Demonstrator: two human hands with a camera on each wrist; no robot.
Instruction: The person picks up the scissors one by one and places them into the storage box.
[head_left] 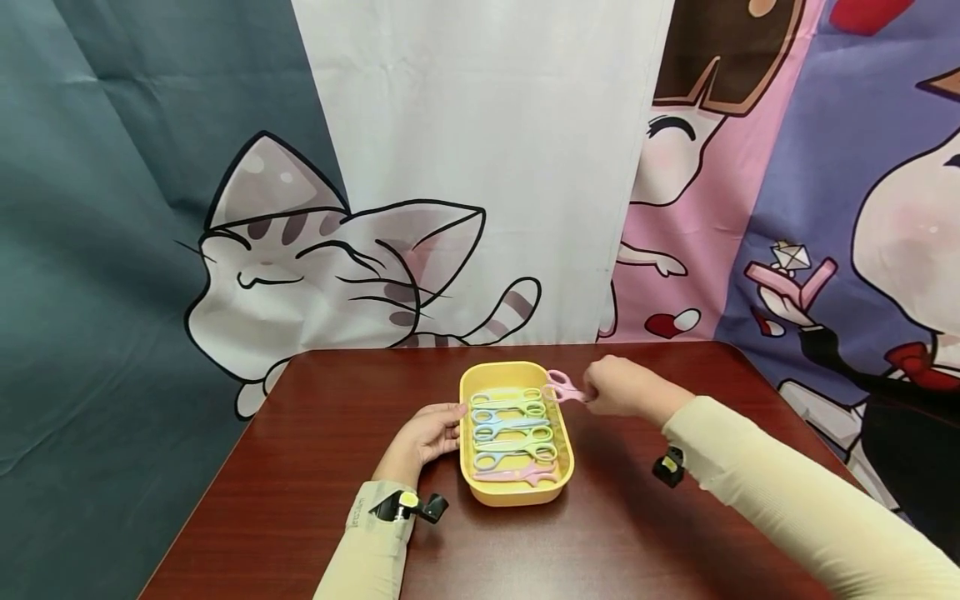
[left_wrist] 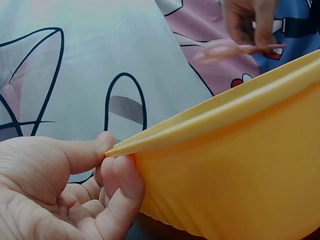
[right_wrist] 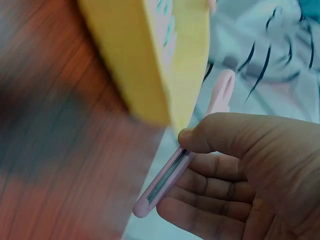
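A yellow tray [head_left: 517, 499] stands on the table, holding a column of children's scissors. Green scissors [head_left: 538, 448] and blue scissors [head_left: 483, 432] fill most of it, and pink scissors [head_left: 533, 474] lie at the near end. My left hand [head_left: 427, 435] grips the tray's left rim, thumb on top and fingers beneath, as the left wrist view shows. Past the tray's far right corner, my right hand [head_left: 624, 387] pinches another pair of pink scissors [right_wrist: 218, 102] by the blade end. Their finger loops point left and overlap the tray's rim in the head view.
The dark red-brown table [head_left: 315, 517] extends around the tray on every side. Behind its far edge hangs a cloth backdrop [head_left: 480, 125] with cartoon figures. Each sleeve carries a black wrist mount, one on the left [head_left: 432, 507] and one on the right [head_left: 668, 467].
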